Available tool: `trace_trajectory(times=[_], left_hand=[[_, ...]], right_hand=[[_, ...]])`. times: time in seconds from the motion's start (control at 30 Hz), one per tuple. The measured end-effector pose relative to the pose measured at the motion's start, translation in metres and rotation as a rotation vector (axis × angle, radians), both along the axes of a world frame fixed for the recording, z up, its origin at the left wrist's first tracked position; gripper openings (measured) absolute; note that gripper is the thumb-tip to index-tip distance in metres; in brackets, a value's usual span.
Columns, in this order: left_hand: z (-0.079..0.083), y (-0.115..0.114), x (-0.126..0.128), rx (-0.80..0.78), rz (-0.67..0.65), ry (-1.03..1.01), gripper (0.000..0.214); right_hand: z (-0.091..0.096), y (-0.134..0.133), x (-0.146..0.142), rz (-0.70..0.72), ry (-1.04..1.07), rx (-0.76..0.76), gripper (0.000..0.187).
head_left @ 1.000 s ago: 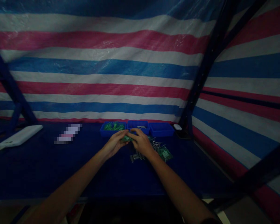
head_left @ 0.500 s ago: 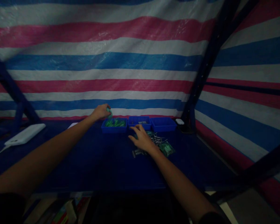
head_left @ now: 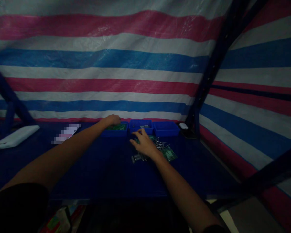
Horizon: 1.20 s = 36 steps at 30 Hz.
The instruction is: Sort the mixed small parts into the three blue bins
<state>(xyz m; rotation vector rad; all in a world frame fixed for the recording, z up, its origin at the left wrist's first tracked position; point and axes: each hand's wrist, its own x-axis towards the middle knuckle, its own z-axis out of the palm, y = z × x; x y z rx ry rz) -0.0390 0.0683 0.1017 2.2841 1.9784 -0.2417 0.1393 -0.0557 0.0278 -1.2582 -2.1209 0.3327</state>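
My left hand (head_left: 113, 119) is over the left blue bin (head_left: 109, 133), low at its back edge. Its fingers point down and are hidden, so I cannot see whether they hold anything. Green packets (head_left: 118, 127) fill that bin. My right hand (head_left: 143, 141) is open, thumb and fingers apart, above a small pile on the table. In the pile are thin metal pieces like hex keys (head_left: 162, 143), a green packet (head_left: 169, 153) and short metal cylinders (head_left: 136, 158); the hand covers part of it.
The middle blue bin (head_left: 141, 130) holds a few metal pieces; a right blue bin (head_left: 166, 128) adjoins it. A white case (head_left: 183, 126) lies by the frame post. Leftward are a paper (head_left: 67, 133) and a white power bank-like block (head_left: 16, 136). Striped sheeting (head_left: 111, 85) hangs behind.
My left hand has lowered from above the left bin to its contents; the green packet it held is no longer visible in it. My right hand stays over the pile. The view has shifted slightly.
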Motion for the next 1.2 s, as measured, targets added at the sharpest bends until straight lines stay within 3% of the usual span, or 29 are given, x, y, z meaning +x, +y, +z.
trace_trajectory(times=[0.2, 0.37, 0.53, 0.7, 0.83, 1.0, 1.2], left_hand=[[-0.001, -0.002, 0.004, -0.053, 0.017, -0.092, 0.047], [-0.001, -0.001, 0.002, -0.095, -0.008, -0.121, 0.032], [-0.011, -0.005, -0.001, -0.121, -0.011, -0.054, 0.023], [-0.017, 0.005, 0.001, -0.066, -0.024, 0.053, 0.018], [-0.011, 0.012, -0.007, -0.003, -0.043, 0.108, 0.031], [-0.011, 0.007, -0.026, 0.066, -0.069, 0.173, 0.040], [-0.015, -0.001, -0.031, 0.092, -0.137, 0.193, 0.029]], right_hand=[[0.000, -0.001, -0.001, 0.017, -0.039, -0.027, 0.038], [-0.003, 0.001, 0.000, 0.028, -0.066, -0.040, 0.037], [-0.004, 0.000, 0.000, 0.027, -0.064, -0.042, 0.037], [-0.003, -0.001, -0.001, 0.029, -0.079, -0.041, 0.038], [-0.002, -0.001, 0.000, 0.037, -0.080, -0.040, 0.038], [-0.003, -0.001, -0.001, 0.050, -0.104, -0.047, 0.038], [-0.003, -0.002, -0.001, 0.046, -0.117, -0.049, 0.038]])
